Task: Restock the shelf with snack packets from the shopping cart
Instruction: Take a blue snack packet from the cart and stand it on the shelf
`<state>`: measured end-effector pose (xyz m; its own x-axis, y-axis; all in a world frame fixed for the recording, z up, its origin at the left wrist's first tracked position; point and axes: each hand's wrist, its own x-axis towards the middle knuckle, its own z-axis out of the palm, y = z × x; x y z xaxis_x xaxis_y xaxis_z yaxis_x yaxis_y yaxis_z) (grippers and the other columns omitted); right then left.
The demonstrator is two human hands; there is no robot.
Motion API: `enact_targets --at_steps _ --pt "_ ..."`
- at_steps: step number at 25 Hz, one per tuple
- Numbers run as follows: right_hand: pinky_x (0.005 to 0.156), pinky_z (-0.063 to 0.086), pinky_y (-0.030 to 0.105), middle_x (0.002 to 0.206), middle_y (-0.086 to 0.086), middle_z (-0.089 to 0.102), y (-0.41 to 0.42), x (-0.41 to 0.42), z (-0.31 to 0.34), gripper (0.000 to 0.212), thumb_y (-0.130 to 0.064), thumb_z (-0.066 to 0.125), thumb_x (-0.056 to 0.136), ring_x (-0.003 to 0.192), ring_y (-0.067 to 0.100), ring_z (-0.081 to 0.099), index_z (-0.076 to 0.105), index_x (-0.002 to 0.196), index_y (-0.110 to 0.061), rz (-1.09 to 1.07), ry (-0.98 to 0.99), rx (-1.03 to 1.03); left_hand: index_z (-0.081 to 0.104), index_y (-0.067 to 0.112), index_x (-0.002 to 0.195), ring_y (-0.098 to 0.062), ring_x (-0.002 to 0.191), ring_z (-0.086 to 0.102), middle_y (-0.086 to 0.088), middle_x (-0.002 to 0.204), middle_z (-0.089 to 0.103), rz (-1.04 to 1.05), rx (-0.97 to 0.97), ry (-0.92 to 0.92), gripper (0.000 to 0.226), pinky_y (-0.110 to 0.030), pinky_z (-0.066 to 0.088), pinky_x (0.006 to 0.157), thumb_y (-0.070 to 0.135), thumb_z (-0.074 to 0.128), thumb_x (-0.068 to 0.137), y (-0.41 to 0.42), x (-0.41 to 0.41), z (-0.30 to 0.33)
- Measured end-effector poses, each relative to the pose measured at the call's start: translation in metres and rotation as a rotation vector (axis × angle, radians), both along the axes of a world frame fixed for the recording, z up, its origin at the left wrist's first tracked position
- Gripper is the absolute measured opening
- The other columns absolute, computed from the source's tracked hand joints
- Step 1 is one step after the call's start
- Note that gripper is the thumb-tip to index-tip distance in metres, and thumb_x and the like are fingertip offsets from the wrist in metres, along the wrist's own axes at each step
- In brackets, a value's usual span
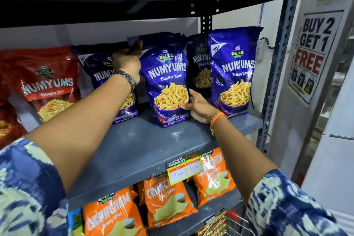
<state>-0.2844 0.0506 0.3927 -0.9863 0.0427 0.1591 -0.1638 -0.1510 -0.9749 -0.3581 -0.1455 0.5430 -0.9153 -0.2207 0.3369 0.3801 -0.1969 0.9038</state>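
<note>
A blue Numyums packet [166,80] stands upright on the grey shelf [134,151], in the middle of the row. My left hand [128,59] grips its top left corner. My right hand [198,107] holds its lower right edge, thumb on the front. More blue Numyums packets stand beside it: one to the left [101,74] behind my left wrist, one at the right [232,71], and another set further back [200,67]. A corner of the shopping cart [222,222] with packets in it shows at the bottom.
Red Numyums packets [47,84] fill the shelf's left end. Orange Crunchem packets [166,201] stand on the shelf below, behind a price tag [184,169]. A "Buy 2 Get 1 Free" poster [312,51] hangs on the wall at right, past the shelf upright [277,63].
</note>
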Motion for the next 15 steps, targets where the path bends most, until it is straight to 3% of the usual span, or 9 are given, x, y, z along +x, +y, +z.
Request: enact_targets --at_steps 4,7,9,10,12,15 --pt "0.1 0.051 0.03 0.118 0.006 0.064 0.0 0.002 0.004 0.063 0.022 0.053 0.087 0.112 0.017 0.061 0.036 0.144 -0.001 0.021 -0.007 0.053 0.054 0.025 0.069 -0.015 0.076 0.059 0.003 0.081 0.065 0.025 -0.013 -0.027 0.037 -0.037 0.051 0.073 0.044 0.085 0.075 0.001 0.009 0.004" --pt "0.11 0.043 0.034 0.125 0.003 0.059 -0.003 0.016 0.008 0.072 0.021 0.053 0.087 0.122 0.02 0.054 0.029 0.149 -0.006 -0.028 -0.005 0.129 0.045 0.025 0.071 -0.006 0.07 0.054 0.01 0.076 0.056 0.03 -0.04 0.007 0.041 -0.024 0.045 0.075 0.044 0.08 0.082 0.003 0.027 0.002" --pt "0.116 0.032 0.036 0.148 0.008 0.045 -0.007 0.035 0.011 0.084 0.017 0.056 0.088 0.138 0.022 0.042 0.014 0.155 -0.012 -0.066 0.019 0.214 0.051 0.026 0.075 -0.004 0.075 0.059 0.011 0.082 0.061 0.048 -0.091 0.062 0.035 -0.02 0.046 0.073 0.046 0.079 0.082 0.0 0.04 -0.001" --pt "0.119 0.026 0.034 0.16 0.009 0.029 -0.011 0.048 0.012 0.09 0.013 0.057 0.089 0.147 0.021 0.029 0.005 0.157 -0.015 -0.086 0.039 0.272 0.057 0.025 0.079 -0.005 0.078 0.062 0.011 0.085 0.065 0.086 -0.129 0.101 0.033 -0.02 0.048 0.072 0.05 0.078 0.081 -0.003 0.046 -0.004" --pt "0.123 0.017 0.033 0.166 0.007 0.009 -0.017 0.084 0.009 0.091 0.008 0.055 0.093 0.153 0.018 0.013 -0.004 0.157 -0.017 -0.16 0.077 0.378 0.066 0.019 0.1 -0.011 0.094 0.069 0.007 0.101 0.07 0.192 -0.148 0.19 0.043 -0.023 0.053 0.082 0.058 0.069 0.082 -0.007 0.055 -0.013" --pt "0.122 0.023 0.03 0.164 0.005 0.023 -0.009 0.166 -0.006 0.075 0.01 0.05 0.095 0.15 0.014 0.025 0.012 0.157 -0.011 -0.271 0.167 0.418 0.058 0.008 0.123 -0.021 0.115 0.06 0.002 0.119 0.061 0.423 -0.072 0.328 0.052 -0.036 0.044 0.104 0.048 0.053 0.09 -0.004 0.083 -0.029"
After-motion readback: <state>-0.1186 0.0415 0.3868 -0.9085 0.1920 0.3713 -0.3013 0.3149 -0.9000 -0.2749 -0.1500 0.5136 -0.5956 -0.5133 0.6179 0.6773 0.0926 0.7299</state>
